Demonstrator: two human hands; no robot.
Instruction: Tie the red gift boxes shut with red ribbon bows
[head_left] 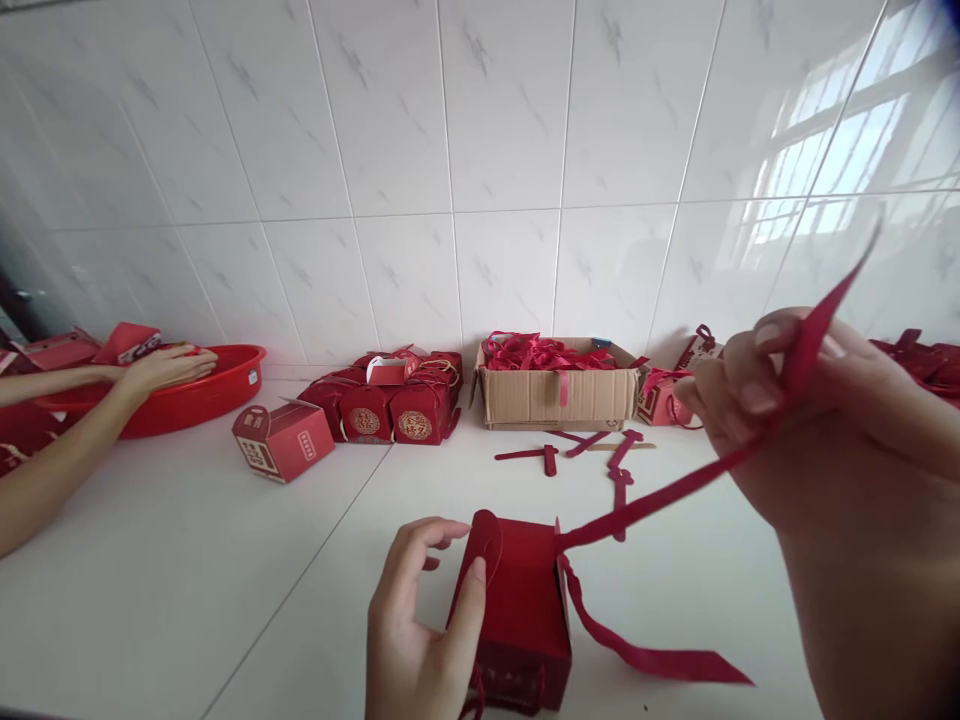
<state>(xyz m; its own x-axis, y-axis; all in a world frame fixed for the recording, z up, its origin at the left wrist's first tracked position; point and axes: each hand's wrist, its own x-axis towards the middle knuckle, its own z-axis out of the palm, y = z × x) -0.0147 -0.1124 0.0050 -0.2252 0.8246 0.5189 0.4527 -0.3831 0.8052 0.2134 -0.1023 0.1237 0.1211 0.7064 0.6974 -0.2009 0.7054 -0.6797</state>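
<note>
A dark red gift box (529, 590) lies on the white table in front of me. My left hand (424, 620) rests at its left side, thumb on the near face and fingers curved around the rounded flap. A red ribbon (675, 500) runs from the box's right edge up to my right hand (795, 400), which pinches it, with the ribbon's tip sticking up above the fingers. Another ribbon end (652, 660) hangs from the same edge and trails over the table to the right.
A cardboard box (559, 398) full of red ribbons stands by the tiled wall. Left of it are stacked red gift boxes (367, 410) and a single lighter red box (285, 440). Flat red strips (619, 470) lie mid-table. A co-worker's hands (169, 368) are over a red basin (225, 395).
</note>
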